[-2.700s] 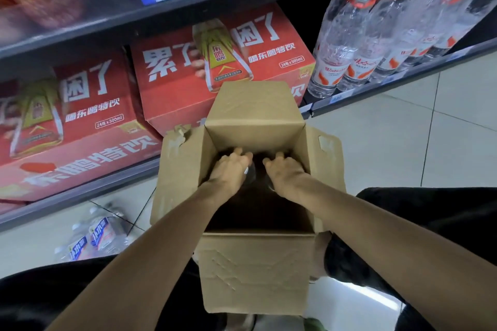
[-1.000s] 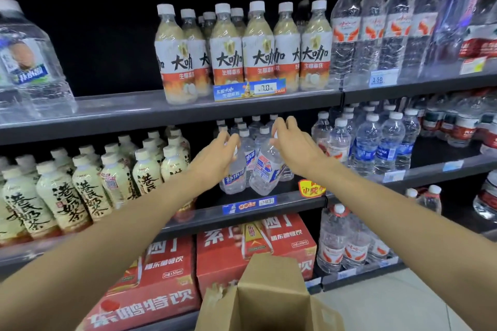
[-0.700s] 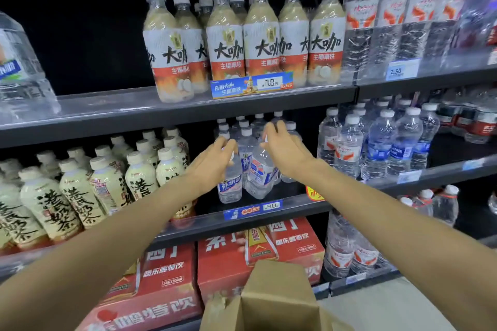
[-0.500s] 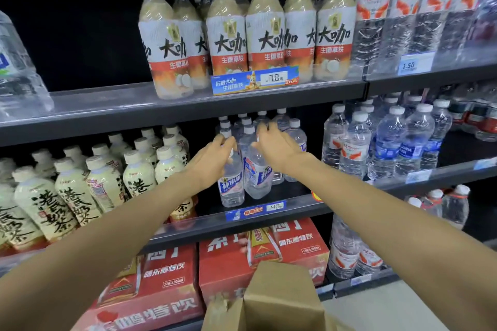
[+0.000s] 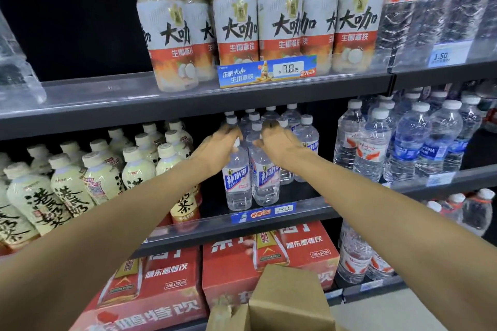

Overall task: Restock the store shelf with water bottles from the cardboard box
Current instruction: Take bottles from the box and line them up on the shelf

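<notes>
Now two water bottles with blue and white labels stand upright side by side at the front edge of the middle shelf, just behind the blue price tag, touching or nearly touching each other. Half a second earlier they were tipped a little and sat further back from the edge; the left one has since been set straight. The left hand lies over the neck of the left bottle, fingers curled round its top. The right hand does the same on the right bottle, thumb towards the cap and fingers bent over the shoulder. Both forearms reach up from the lower corners, and they stretch further in than before.

Behind the pair, more bottles of the same kind fill the shelf towards its back. To the left on the same shelf stand cream milk tea bottles; to the right, clear bottles with red or blue labels. On the shelf above sit tall coffee drink bottles behind a price card. Below, red drink cartons line the bottom shelf, and the cardboard box shows an open flap at the bottom edge of the view, lower than it was a second ago.
</notes>
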A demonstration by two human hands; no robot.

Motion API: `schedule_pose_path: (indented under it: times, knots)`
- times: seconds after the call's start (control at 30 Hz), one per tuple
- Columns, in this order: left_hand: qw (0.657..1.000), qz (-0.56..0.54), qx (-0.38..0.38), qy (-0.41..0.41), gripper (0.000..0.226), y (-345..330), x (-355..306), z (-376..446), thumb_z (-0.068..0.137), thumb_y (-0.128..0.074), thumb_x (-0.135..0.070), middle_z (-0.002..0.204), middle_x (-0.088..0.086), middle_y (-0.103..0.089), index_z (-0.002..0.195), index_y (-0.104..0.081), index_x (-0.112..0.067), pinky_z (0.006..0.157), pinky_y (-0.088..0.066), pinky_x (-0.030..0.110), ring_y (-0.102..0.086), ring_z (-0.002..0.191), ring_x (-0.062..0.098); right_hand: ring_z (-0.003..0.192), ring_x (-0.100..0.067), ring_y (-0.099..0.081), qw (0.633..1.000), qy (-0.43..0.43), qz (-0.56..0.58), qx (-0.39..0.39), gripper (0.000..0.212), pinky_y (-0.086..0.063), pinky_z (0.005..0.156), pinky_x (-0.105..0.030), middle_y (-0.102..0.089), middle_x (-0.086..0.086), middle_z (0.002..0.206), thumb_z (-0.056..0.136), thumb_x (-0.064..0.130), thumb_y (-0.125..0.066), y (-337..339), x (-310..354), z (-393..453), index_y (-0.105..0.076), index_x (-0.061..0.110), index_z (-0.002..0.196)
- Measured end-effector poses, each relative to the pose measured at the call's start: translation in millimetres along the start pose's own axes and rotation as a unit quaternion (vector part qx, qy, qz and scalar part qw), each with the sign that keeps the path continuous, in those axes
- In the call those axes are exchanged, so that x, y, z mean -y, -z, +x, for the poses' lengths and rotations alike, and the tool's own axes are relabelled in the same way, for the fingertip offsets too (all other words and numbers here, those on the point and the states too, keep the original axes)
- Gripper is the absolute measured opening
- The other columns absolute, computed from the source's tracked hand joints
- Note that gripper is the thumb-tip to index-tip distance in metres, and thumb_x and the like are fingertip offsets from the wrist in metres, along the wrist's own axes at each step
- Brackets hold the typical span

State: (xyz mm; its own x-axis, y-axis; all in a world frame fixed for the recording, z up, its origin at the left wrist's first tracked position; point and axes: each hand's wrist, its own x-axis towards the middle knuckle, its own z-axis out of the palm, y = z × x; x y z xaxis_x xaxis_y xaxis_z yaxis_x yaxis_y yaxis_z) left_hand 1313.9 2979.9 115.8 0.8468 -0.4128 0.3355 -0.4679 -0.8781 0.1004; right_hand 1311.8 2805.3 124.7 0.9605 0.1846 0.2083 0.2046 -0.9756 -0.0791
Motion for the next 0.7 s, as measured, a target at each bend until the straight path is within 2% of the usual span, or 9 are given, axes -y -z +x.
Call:
schedule_pose_path:
  times: [0.17, 0.3, 0.43, 0.5, 0.6, 0.7]
  knots:
    - [0.999, 0.040, 0.013, 0.002, 0.030, 2.9, -1.9, 3.9, 0.091, -0.055, -0.017, 0.130, 0.007, -0.044, 0.121, -0.049, -0.017, 0.084, -0.052, 0.045, -0.059, 0.103, 0.036, 0.109, -0.036, -0.058, 1.000, 0.000, 0.025, 0.015, 0.045, -0.046, 0.083, -0.036, -0.058, -0.022, 0.116, 0.101, 0.040, -0.043, -2.8, 4.0, 9.2, -0.057, -0.001, 0.114]
    - [0.994, 0.111, -0.009, -0.007, 0.033, 8.4, -9.0, 3.1, 0.088, -0.051, -0.035, 0.127, 0.001, -0.051, 0.118, -0.050, -0.023, 0.081, -0.046, 0.037, -0.053, 0.112, 0.028, 0.108, -0.035, -0.057, 0.998, -0.003, 0.058, 0.008, 0.049, -0.044, 0.080, -0.034, -0.057, -0.020, 0.117, 0.099, 0.045, -0.044, -3.3, -2.0, 6.4, -0.053, 0.002, 0.119]
    - [0.995, 0.088, -0.052, -0.009, 0.037, 11.2, -29.3, 15.1, 0.094, -0.044, -0.042, 0.130, 0.001, -0.055, 0.128, -0.049, -0.025, 0.092, -0.044, 0.037, -0.050, 0.120, 0.027, 0.101, -0.039, -0.060, 0.988, 0.023, 0.140, -0.054, 0.040, -0.047, 0.075, -0.038, -0.059, -0.019, 0.113, 0.099, 0.041, -0.047, -3.1, -25.7, -5.1, -0.048, 0.008, 0.121]
    - [0.997, 0.050, -0.058, -0.012, 0.038, 12.6, -43.0, 25.9, 0.098, -0.040, -0.038, 0.135, 0.003, -0.053, 0.134, -0.045, -0.027, 0.092, -0.046, 0.038, -0.051, 0.121, 0.029, 0.105, -0.037, -0.058, 0.986, 0.028, 0.118, -0.116, 0.032, -0.047, 0.073, -0.037, -0.058, -0.015, 0.118, 0.097, 0.031, -0.052, -2.6, -47.6, -12.7, -0.049, 0.012, 0.122]
    - [0.999, 0.020, -0.032, -0.011, 0.041, 11.0, -61.6, 48.8, 0.100, -0.038, -0.037, 0.139, 0.005, -0.053, 0.141, -0.040, -0.031, 0.092, -0.050, 0.038, -0.054, 0.120, 0.030, 0.117, -0.032, -0.048, 0.985, 0.005, 0.025, -0.172, 0.048, -0.048, 0.087, -0.043, -0.048, -0.010, 0.129, 0.088, 0.015, -0.061, -1.6, -83.9, -20.4, -0.046, 0.019, 0.134]
    - [1.000, 0.008, 0.001, 0.007, 0.047, 2.0, -73.3, 77.3, 0.099, -0.044, -0.035, 0.143, 0.003, -0.051, 0.145, -0.036, -0.034, 0.092, -0.049, 0.034, -0.054, 0.121, 0.029, 0.126, -0.036, -0.039, 0.992, -0.013, -0.002, -0.126, 0.077, -0.045, 0.096, -0.044, -0.034, -0.011, 0.145, 0.082, 0.008, -0.069, -3.3, -110.3, -16.7, -0.031, 0.023, 0.147]
